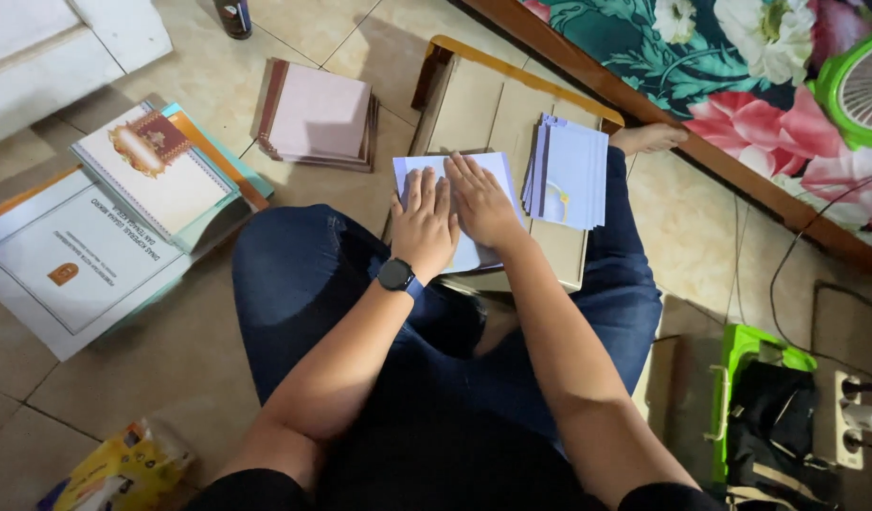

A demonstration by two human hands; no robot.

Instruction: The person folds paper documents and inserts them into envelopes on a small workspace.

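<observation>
left hand (424, 220) flat, fingers spread, gripping nothing | right hand (481, 202) flat beside it, same | both press pale blue sheet (417, 167) onto board (498, 109) across lap, likely creasing it | folded stack (569, 173) just right, within reach | pink booklets (318, 115) on floor

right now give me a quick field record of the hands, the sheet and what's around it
left hand: flat, palm down on the pale lilac paper sheet
right hand: flat on the same sheet, beside the left
support: tan cardboard board across the lap
right of the sheet: stack of lilac paper envelopes
floor, left: pile of pink cards; printed booklets
wrist: black watch on the left
</observation>
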